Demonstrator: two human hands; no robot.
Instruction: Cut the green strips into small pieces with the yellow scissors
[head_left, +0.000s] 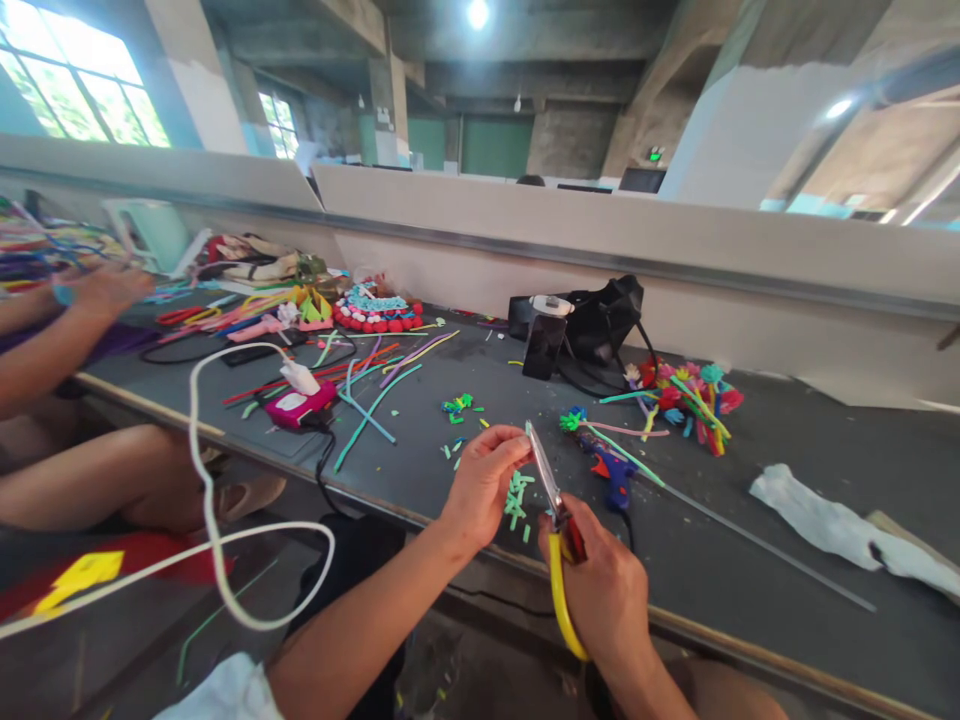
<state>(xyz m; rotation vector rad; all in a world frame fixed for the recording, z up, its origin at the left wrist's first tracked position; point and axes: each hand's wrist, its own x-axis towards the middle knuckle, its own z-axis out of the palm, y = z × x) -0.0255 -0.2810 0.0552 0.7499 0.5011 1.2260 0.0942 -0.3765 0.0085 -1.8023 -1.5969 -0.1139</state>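
Observation:
My right hand (pixel 604 580) grips a pair of scissors (pixel 546 475) with yellow and red handles, blades pointing up and away from me. The fingers of my left hand (pixel 486 485) are pinched together beside the blade tips, on what looks like a short pale green piece of pipe cleaner, mostly hidden by the fingertips. Below them on the table lies a pile of short green cut pieces (pixel 516 497). Just beyond is a small heap of blue, green and yellow bits (pixel 457 405). A blue glue gun (pixel 616 478) with an orange trigger lies right of the scissors.
Colourful pipe cleaners (pixel 379 410) and a magenta power adapter (pixel 300 403) with a white cable lie left. A phone (pixel 544 345) leans before a black bag (pixel 611 320). Pipe-cleaner flowers (pixel 690 400) and a white wrapper (pixel 814 515) lie right. Another person's hands (pixel 105 290) are far left.

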